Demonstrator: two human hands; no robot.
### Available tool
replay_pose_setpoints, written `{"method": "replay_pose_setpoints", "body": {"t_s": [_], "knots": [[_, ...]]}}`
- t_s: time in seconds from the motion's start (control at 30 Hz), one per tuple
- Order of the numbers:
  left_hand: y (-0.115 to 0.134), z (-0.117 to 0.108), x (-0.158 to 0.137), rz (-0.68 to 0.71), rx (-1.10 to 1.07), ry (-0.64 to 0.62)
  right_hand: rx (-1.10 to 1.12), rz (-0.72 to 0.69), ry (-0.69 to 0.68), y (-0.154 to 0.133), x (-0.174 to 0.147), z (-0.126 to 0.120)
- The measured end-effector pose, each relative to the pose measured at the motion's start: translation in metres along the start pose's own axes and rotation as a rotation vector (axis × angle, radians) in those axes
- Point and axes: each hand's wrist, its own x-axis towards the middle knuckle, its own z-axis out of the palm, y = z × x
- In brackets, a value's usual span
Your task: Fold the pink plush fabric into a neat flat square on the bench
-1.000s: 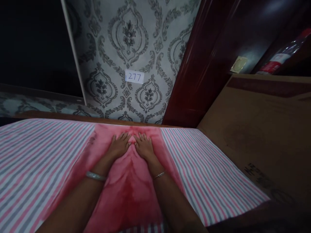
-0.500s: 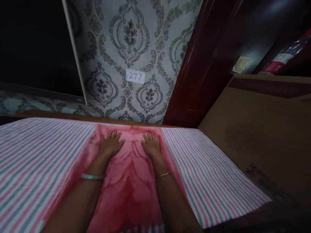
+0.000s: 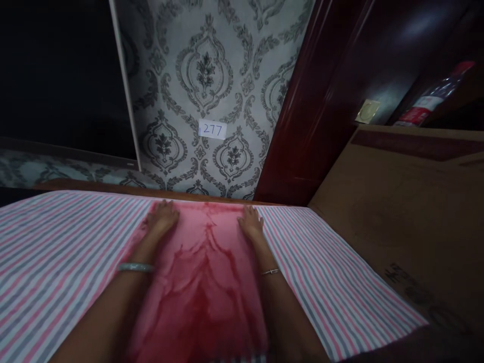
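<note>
A pink cloth [image 3: 207, 252] with darker red streaks lies spread over a striped cloth [image 3: 313, 262] in pink, grey and white. On its far left corner rests my left hand [image 3: 162, 216], fingers apart, with a pale bangle on the wrist. My right hand [image 3: 251, 222] lies on the far right corner, fingers spread, partly over the edge of the pink cloth; a thin bracelet circles that wrist. Neither hand grips anything that I can see. The near end of the pink cloth is blurred.
A large cardboard box [image 3: 397, 212] stands along the right side, with a red-labelled bottle [image 3: 427, 103] behind it. Grey patterned wallpaper [image 3: 234, 80] backs the table, with a "277" label [image 3: 212, 129]. A dark screen [image 3: 60, 80] hangs at left.
Both hands have slid outward from the middle of the pink cloth to its left and right edges. The view has tilted slightly upward.
</note>
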Motion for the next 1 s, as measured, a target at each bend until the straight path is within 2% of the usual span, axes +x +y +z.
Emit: {"method": "replay_pose_setpoints", "body": {"t_s": [0.13, 0.27, 0.43, 0.73, 0.83, 1.0], "knots": [[0.032, -0.001, 0.021, 0.196, 0.000, -0.033, -0.001, -0.277, 0.080, -0.042, 0.021, -0.001], [0.054, 0.027, 0.020, 0.364, 0.018, -0.106, -0.037, -0.431, 0.076, -0.067, 0.016, 0.022], [0.044, 0.063, 0.008, 0.412, 0.053, -0.139, -0.079, -0.399, -0.013, -0.064, 0.000, 0.044], [0.037, 0.070, 0.016, 0.394, 0.066, -0.143, -0.071, -0.331, -0.081, -0.067, -0.004, 0.026], [0.025, 0.078, 0.025, 0.335, 0.075, -0.107, -0.064, -0.271, -0.085, -0.062, -0.006, 0.015], [-0.015, 0.077, 0.049, 0.164, 0.066, -0.112, -0.032, -0.131, -0.090, -0.038, 0.004, 0.005]]}}
